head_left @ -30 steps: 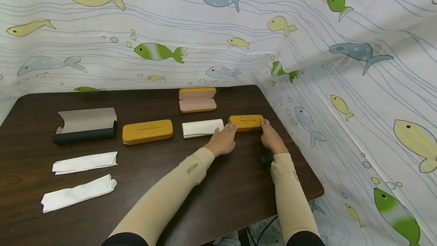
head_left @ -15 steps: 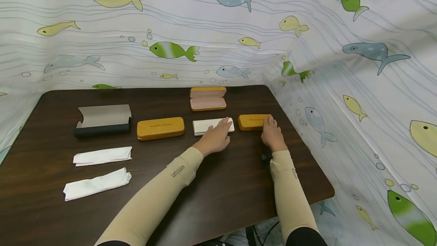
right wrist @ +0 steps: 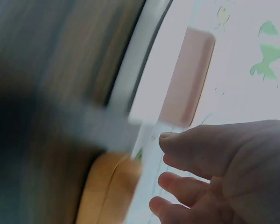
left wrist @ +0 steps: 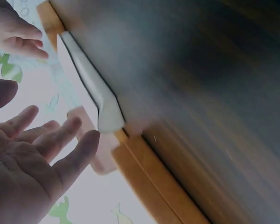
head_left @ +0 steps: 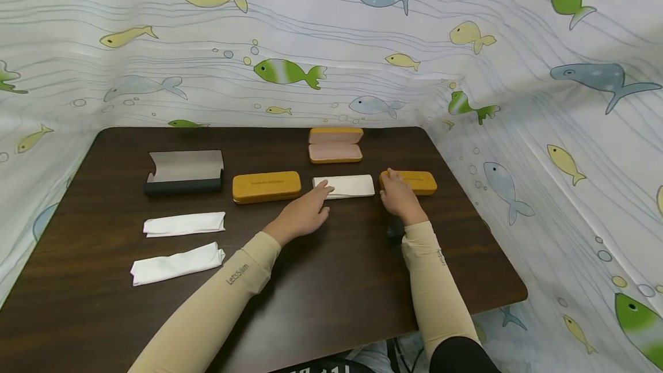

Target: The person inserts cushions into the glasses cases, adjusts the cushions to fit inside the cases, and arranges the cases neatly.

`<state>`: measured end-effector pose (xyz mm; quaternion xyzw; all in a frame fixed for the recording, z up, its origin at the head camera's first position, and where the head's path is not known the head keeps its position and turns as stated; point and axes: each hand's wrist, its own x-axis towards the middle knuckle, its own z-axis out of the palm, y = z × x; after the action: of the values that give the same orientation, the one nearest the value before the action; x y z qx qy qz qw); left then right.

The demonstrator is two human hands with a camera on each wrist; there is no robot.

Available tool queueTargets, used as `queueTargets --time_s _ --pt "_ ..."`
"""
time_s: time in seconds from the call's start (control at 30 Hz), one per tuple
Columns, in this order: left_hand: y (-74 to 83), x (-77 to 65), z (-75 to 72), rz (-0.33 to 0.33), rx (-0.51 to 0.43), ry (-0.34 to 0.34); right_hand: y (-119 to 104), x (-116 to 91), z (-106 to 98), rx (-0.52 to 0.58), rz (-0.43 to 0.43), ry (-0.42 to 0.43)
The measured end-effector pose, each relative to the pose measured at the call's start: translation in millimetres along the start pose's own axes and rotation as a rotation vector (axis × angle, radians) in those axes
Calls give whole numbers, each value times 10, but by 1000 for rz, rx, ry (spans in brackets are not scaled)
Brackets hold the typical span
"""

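Note:
My left hand (head_left: 300,214), fingers spread loosely, reaches over the left end of a flat white folded piece (head_left: 354,186). In the left wrist view nothing lies in its palm. My right hand (head_left: 400,195) overlaps the left end of a small closed yellow glasses case (head_left: 422,183) in the head view. Its fingers are loosely bent and hold nothing in the right wrist view. Left of the white piece lies a longer closed yellow glasses case (head_left: 266,187). Behind the white piece stands an open yellow glasses case (head_left: 335,153) with a pink lining.
At the left is an open dark glasses case (head_left: 183,186) with a grey inside. Two folded white cloths (head_left: 183,224) lie in front of it. The brown table (head_left: 352,269) meets a fish-print curtain (head_left: 311,27) at the back and right.
My left hand has moved left, from between the small yellow case and the white piece to the white piece's left end. The right hand has shifted from that case's right end to its left.

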<state>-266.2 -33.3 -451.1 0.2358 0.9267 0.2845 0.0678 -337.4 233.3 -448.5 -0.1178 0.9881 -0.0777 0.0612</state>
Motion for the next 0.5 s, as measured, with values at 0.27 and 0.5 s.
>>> queueTargets --time_s 0.27,0.5 --pt "-293 -353 -316 -23 -41 57 -644 -13 66 155 -154 110" --pt "-571 -751 -668 -63 -88 115 -1251 -39 105 204 -297 70"
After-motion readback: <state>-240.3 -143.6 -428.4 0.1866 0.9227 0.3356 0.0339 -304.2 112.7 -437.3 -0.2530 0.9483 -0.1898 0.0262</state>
